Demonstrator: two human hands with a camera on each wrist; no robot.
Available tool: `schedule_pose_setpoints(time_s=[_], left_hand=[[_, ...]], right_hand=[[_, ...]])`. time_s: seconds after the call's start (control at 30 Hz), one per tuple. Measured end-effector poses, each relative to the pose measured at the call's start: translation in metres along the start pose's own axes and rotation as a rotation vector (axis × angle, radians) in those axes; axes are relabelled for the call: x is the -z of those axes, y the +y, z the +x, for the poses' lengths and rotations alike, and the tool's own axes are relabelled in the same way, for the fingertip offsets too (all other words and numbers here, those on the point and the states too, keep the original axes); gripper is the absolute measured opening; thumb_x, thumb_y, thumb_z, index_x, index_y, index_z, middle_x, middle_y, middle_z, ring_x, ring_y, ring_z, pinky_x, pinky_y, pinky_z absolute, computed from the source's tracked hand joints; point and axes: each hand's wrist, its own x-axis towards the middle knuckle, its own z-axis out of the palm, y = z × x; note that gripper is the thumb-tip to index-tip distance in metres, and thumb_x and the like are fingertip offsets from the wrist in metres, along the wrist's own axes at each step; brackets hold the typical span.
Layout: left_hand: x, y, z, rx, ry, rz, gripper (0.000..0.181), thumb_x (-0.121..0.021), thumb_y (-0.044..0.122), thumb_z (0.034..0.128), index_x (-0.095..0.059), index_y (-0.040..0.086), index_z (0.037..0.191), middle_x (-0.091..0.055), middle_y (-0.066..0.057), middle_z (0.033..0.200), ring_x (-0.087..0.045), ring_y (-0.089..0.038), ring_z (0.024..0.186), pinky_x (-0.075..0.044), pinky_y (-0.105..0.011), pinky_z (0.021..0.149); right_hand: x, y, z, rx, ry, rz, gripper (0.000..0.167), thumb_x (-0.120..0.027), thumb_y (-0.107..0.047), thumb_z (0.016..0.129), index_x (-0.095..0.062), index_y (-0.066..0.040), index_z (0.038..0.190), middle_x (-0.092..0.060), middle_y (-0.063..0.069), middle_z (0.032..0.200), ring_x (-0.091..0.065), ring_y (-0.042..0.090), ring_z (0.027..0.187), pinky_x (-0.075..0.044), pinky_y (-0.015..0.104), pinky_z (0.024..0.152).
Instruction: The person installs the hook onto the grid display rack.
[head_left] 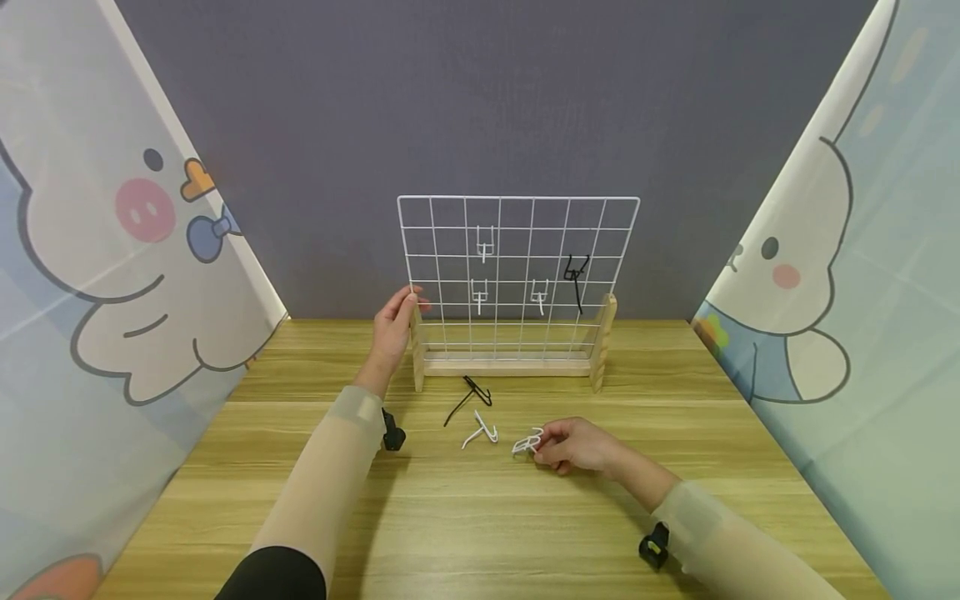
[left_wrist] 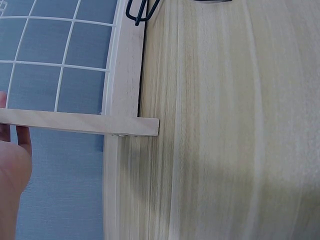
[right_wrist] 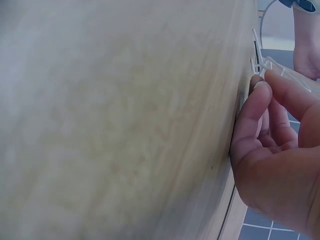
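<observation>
A white wire grid rack stands in a wooden base, carrying three white hooks, one of them a high white hook, and a black hook on its right side. My left hand grips the rack's left wooden post, with fingers on both sides of it. Low over the table, my right hand pinches a white hook between thumb and fingers. In the right wrist view, the fingertips partly cover that hook.
Between the rack and my arms, a loose black hook and a loose white hook lie on the wood-grain table. A grey wall rises behind the rack. Cartoon-printed panels flank the table.
</observation>
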Motion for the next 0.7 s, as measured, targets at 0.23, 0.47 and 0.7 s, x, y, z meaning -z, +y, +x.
schedule_pose_setpoints(time_s=[0.23,0.47,0.7], left_hand=[[0.0019,0.0001,-0.0005,0.006,-0.006,0.034,0.023,-0.057,0.02,0.1162,-0.074,0.01,0.128,-0.077,-0.023,0.12,-0.078,-0.022,0.106,-0.056,-0.034,0.109],[0.0021,-0.0006,0.0005,0.017,-0.009,0.049,0.022,-0.059,0.023,0.1158,-0.075,0.014,0.127,-0.082,-0.008,0.111,-0.077,-0.034,0.112,-0.057,-0.028,0.102],[0.0019,0.0001,-0.0004,0.013,-0.011,0.043,0.022,-0.058,0.023,0.1161,-0.074,0.013,0.128,-0.082,0.0,0.106,-0.075,-0.037,0.112,-0.057,-0.023,0.097]], right_hand=[[0.0041,0.0004,0.0001,-0.013,0.007,0.052,0.019,-0.079,-0.011,0.099,-0.072,0.001,0.112,-0.069,-0.001,0.091,-0.059,0.014,0.08,-0.05,0.024,0.064],[0.0071,0.0007,0.0036,-0.008,0.056,0.089,0.021,-0.079,-0.013,0.099,-0.072,0.0,0.113,-0.07,0.0,0.09,-0.061,0.015,0.082,-0.05,0.025,0.066],[0.0098,-0.0038,0.0087,0.036,0.104,0.122,0.034,-0.075,-0.009,0.102,-0.067,0.011,0.129,-0.073,0.003,0.1,-0.06,0.012,0.081,-0.051,0.023,0.067]])
